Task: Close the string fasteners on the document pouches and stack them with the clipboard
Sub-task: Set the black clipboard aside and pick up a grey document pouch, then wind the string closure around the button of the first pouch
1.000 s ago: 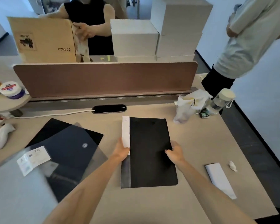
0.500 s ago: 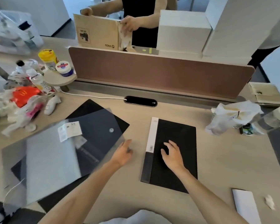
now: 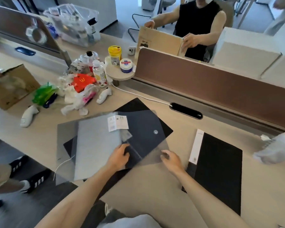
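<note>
- Translucent grey pouches (image 3: 95, 142) overlap near the desk's (image 3: 155, 186) front-left edge, long axes skewed; label (image 3: 118, 123) reads "20".
- Your left hand (image 3: 118, 159) pinches the pouch edge.
- Your right hand (image 3: 172, 160) rests fingers loosely spread on its corner.
- Black clipboard (image 3: 219, 170) lies right, long axis front-to-back.

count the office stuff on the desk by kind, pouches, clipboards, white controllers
document pouches: 2, a translucent grey one overlapping a dark one
clipboard: 1, black, with a white strip
white controllers: 2, one near the desk edge, one by the bags
total: 5
</note>
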The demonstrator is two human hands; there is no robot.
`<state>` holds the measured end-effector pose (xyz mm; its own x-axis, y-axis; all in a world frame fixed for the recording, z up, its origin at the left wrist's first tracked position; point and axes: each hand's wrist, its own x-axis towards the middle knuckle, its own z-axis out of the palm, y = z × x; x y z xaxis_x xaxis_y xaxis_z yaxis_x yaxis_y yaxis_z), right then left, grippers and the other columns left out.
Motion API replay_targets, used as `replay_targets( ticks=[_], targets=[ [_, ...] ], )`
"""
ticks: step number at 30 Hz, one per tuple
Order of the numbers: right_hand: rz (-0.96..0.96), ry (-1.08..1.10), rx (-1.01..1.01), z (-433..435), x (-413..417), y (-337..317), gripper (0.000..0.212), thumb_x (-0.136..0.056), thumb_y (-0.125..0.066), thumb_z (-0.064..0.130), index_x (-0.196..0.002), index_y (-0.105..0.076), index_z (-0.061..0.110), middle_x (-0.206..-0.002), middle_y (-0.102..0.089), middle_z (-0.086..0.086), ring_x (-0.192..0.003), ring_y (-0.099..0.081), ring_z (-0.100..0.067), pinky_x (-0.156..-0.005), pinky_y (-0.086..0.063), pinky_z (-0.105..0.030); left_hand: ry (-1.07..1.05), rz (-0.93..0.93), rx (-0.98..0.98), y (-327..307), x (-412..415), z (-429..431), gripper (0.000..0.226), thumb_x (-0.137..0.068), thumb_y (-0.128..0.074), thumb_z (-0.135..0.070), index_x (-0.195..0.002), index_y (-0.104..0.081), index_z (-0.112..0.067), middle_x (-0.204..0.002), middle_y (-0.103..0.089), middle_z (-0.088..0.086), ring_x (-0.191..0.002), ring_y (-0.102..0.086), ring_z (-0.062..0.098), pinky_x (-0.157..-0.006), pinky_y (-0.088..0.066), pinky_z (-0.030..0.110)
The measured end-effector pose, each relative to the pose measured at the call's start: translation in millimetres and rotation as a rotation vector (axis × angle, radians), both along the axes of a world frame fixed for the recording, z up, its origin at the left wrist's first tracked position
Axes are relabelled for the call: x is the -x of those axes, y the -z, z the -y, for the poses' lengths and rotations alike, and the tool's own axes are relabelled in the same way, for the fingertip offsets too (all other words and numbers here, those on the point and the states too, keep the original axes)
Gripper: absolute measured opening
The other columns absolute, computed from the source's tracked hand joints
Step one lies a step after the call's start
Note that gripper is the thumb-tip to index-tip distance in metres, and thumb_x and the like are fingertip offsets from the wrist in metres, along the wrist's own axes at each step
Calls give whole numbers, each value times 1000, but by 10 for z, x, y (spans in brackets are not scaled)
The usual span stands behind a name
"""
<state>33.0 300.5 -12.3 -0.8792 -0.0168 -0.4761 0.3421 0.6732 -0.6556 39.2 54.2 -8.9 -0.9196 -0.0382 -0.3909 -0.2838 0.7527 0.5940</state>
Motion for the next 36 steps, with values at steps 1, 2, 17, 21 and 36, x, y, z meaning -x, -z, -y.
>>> replay_targets(
  ticks=[1, 2, 17, 21, 36],
  targets=[
    [18, 6, 12, 94, 21, 7, 37, -93, -55, 22, -129, -56, 15, -132, -58, -3, -121, -54, -17, -101, -39, -26, -9, 5, 4, 15, -7, 112, 47, -93, -51, -15, -139, -44, -12, -142, -45, 12, -129, -44, 29, -107, -34, 34],
    [35, 7, 15, 191, 40, -1, 37, -92, -56, 23, -128, -56, 16, -133, -59, -3, -121, -55, -17, -103, -40, -28, -9, 10, 8, 27, -10, 214, 48, -93, -51, -16, -140, -44, -13, -144, -43, 11, -131, -42, 28, -108, -33, 34],
    [130, 255, -224, 480, 517, 217, 65, -77, -64, 47, -133, -52, 18, -134, -56, -10, -124, -51, -30, -104, -41, -38, 608, 75, 262, 67, 117, 696, 86, -84, -54, -58, -150, -3, -38, -161, 15, 0, -147, 16, 29, -116, -12, 61],
    [123, 369, -220, 451, 470, 201, 72, -79, -66, 44, -139, -44, 13, -143, -48, -11, -132, -43, -32, -111, -35, -39, 609, 114, 237, 188, 156, 695, 92, -82, -54, -63, -151, -1, -34, -160, 17, 0, -146, 19, 28, -115, -13, 62],
    [101, 281, 367, 339, 366, -306, 28, -97, -48, 7, -121, -53, 22, -106, -73, -8, -75, -72, -28, -52, -53, -22, 534, 78, 290, 158, -87, 769, 109, -77, -65, -55, -150, 12, -32, -158, 25, 1, -145, 21, 29, -119, -11, 55]
  ],
)
